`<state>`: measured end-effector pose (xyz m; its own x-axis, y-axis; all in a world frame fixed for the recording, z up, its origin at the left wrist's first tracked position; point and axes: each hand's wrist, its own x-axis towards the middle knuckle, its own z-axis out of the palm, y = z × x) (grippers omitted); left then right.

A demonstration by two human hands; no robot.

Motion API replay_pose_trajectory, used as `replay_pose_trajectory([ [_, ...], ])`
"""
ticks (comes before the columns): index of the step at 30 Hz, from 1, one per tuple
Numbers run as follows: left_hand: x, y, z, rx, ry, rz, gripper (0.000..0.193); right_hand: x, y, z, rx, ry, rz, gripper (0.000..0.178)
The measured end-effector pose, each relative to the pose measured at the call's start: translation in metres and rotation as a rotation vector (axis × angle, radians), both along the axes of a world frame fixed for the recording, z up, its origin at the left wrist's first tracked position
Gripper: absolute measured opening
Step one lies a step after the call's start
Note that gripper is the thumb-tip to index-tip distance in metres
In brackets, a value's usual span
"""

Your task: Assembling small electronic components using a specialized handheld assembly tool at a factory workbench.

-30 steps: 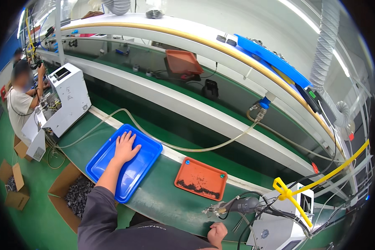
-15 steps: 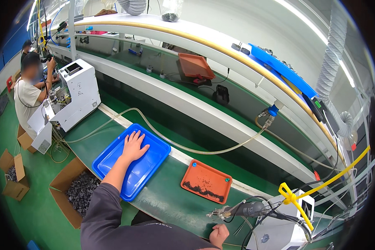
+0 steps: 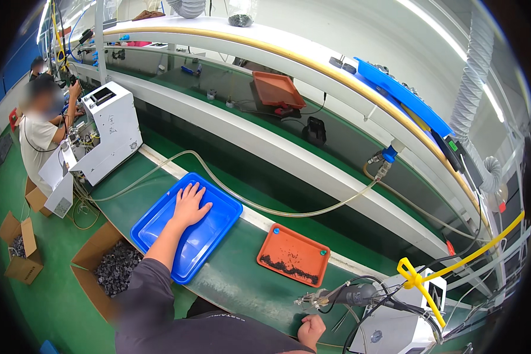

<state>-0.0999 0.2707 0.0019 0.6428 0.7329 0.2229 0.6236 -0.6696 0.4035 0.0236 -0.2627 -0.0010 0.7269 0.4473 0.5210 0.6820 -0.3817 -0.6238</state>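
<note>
Well, nearest the body, the right hand (image 3: 311, 331) is sitting curled in a loose fist beside the edge of the worktop (image 3: 224, 280); whether it is hiding anything small cannot be told. Farther out and to its left, the left hand (image 3: 192, 206) is lying with fingers spread, grasping nothing, on the floor of the blue tray (image 3: 200, 245). For sound contact, the palm should probably be pressing flat and evenly; since the tray's near side seems to be reaching the worktop's edge under the left forearm (image 3: 166, 243), leaning hard there could be risking a tip. The tray itself is looking shallow, rectangular and round-cornered, its glossy plastic throwing back pale highlights right of that forearm. Just beyond the left hand's fingertips, a clear hose (image 3: 277, 213) is curving past the far rim, so any outward push would be needing care.
</note>
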Motion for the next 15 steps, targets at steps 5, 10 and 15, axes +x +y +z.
replay_pose_trajectory([
  [5,-0.0015,-0.0008,-0.0006,0.006,0.008,-0.003,0.070,-0.0006,-0.0021,-0.0004,-0.007,0.015,0.004,0.016],
  [10,-0.0011,-0.0016,-0.0005,0.011,0.002,-0.007,0.071,0.0008,-0.0031,-0.0023,-0.011,0.018,0.004,0.016],
  [15,0.0000,-0.0018,0.0018,0.001,0.004,-0.005,0.070,0.0038,-0.0032,-0.0055,-0.008,0.009,0.004,0.016],
])
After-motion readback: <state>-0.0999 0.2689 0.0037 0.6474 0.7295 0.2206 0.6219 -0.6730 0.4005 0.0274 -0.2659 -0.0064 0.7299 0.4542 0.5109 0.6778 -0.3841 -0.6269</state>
